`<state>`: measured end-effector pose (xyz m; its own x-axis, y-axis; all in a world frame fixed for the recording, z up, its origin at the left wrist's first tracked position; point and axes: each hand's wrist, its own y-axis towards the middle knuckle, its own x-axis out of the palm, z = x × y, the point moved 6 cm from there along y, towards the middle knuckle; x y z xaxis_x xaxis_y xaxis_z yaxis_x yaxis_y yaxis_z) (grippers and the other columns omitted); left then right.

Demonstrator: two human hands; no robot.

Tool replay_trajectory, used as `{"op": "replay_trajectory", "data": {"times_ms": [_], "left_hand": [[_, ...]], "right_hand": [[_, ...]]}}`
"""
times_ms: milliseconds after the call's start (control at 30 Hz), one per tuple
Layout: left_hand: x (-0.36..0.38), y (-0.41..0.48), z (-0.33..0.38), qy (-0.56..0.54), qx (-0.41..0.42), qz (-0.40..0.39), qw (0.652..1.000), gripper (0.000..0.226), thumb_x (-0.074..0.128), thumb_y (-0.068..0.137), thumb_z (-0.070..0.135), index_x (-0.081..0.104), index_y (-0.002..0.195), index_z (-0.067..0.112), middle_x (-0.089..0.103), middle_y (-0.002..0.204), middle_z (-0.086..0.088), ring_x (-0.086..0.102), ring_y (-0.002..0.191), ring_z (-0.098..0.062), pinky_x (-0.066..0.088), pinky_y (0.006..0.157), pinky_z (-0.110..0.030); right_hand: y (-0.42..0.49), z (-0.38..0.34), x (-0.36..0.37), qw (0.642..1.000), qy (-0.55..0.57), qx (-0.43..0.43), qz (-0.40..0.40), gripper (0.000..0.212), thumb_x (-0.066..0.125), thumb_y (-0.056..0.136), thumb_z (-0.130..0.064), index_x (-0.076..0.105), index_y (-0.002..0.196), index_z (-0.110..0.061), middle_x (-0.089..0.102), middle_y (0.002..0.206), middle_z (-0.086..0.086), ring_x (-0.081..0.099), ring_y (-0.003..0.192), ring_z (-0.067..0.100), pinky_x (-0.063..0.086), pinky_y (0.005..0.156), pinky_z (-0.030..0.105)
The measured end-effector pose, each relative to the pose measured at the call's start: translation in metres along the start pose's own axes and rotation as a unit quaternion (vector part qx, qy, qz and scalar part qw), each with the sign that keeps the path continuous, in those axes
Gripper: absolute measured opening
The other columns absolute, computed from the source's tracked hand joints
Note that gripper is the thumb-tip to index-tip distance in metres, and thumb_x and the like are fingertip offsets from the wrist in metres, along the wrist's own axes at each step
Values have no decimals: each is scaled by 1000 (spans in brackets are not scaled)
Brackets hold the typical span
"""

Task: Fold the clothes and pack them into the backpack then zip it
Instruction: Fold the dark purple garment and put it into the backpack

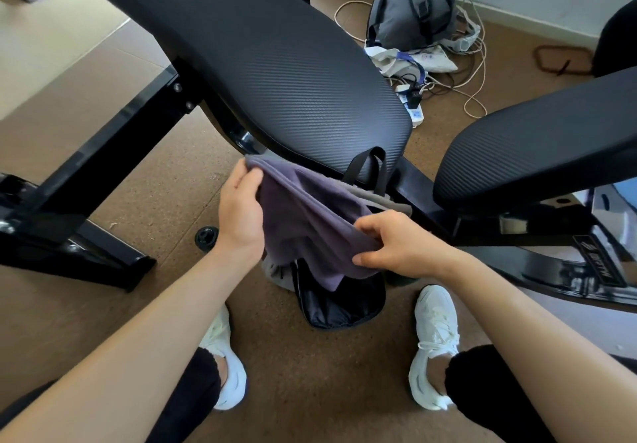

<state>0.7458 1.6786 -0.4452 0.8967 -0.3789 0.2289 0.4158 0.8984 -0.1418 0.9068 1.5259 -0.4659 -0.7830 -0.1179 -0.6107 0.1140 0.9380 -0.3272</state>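
"Brown speckled floor (310,391) below, a black padded bench (275,74) across the upper half of the frame. Where is the packing done?" asks the student.

"At lower centre," says the tutor. "An open black backpack (337,308) stands on the floor between two white shoes (436,342), with its carry loop rising against the edge of the bench. A purple garment (303,222) hangs over its mouth, loosely gathered rather than squarely folded."

"And the hands?"

"They are apart, and each is clamped on the purple garment. The left hand (239,215) grips the upper corner at centre left, close under the bench pad. The right hand (396,246) pinches the lower edge at centre right. A grey garment (275,275) shows beneath, bulging out at the left side of the backpack."

"What could go wrong from here?"

"Three things seem likely. The hanging cloth may bunch as it goes in and lose what fold it has. The grey garment, spilling over the rim, could lie across the zip line and jam the slider. The backpack looks soft and unsupported, so a downward push might collapse its mouth or tip it over."

"Is the grey bag (410,1) at upper right, beside the cables (465,74), involved?"

"It lies well apart from the hands, and neither hand touches it."
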Motion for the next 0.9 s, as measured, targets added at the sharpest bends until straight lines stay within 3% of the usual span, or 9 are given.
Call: {"op": "replay_trajectory", "data": {"times_ms": [100,200,333,500,567,633,733,800,900], "left_hand": [[-17,6,-2,16,-13,68,997,31,37,108,11,60,90,22,62,80,8,56,75,-6,43,72,-24],[-26,7,-9,72,-20,102,992,32,37,107,14,58,85,26,57,79,9,51,76,-8,36,74,-31],[-39,12,-15,118,-11,134,984,33,37,107,15,56,83,27,55,80,7,48,80,-11,34,75,-34],[-41,13,-20,161,12,150,975,31,38,110,14,59,92,27,57,88,8,50,79,-5,40,72,-23],[-43,14,-20,173,20,158,972,35,38,109,10,61,94,32,59,91,9,51,81,-4,41,73,-22],[-43,15,-21,188,23,154,970,40,37,107,7,64,96,34,61,95,10,53,84,-3,42,73,-20],[-43,15,-23,192,16,158,968,39,37,108,9,66,99,34,63,97,9,55,87,-5,44,75,-23],[-43,15,-23,194,8,154,969,36,38,108,10,68,103,29,64,98,8,56,89,-6,44,77,-26],[-41,14,-25,196,-10,146,970,34,39,108,11,70,105,26,65,100,6,57,92,-8,46,81,-29]], "right_hand": [[-5,7,10,990,-122,28,-59,13,78,83,-26,71,83,-15,68,74,2,62,70,18,49,67,37],[-6,9,7,983,-179,30,-23,15,74,85,-28,68,83,-15,67,75,-1,61,77,20,45,72,35],[-12,4,-14,962,-230,-12,150,9,72,87,-24,68,82,-19,64,69,-5,62,77,24,31,78,35],[-37,-15,-40,901,-256,-37,348,7,69,86,-21,70,78,-22,61,65,-5,56,66,20,23,78,35],[-35,-9,-39,918,-258,-6,302,8,73,86,-28,71,80,-23,62,64,-5,58,65,22,21,76,32],[-32,2,-36,945,-221,26,242,9,74,87,-32,73,87,-23,66,74,-5,64,74,23,37,72,33],[-38,2,-49,936,-164,21,310,22,75,85,-31,64,103,-24,56,100,-6,60,81,22,50,68,37],[-38,4,-52,940,-152,41,304,35,76,86,-34,59,116,-26,56,113,-8,61,87,22,52,73,40],[-36,15,-51,949,-143,78,269,26,74,89,-36,69,113,-27,72,103,-9,67,94,19,55,79,37]]}}
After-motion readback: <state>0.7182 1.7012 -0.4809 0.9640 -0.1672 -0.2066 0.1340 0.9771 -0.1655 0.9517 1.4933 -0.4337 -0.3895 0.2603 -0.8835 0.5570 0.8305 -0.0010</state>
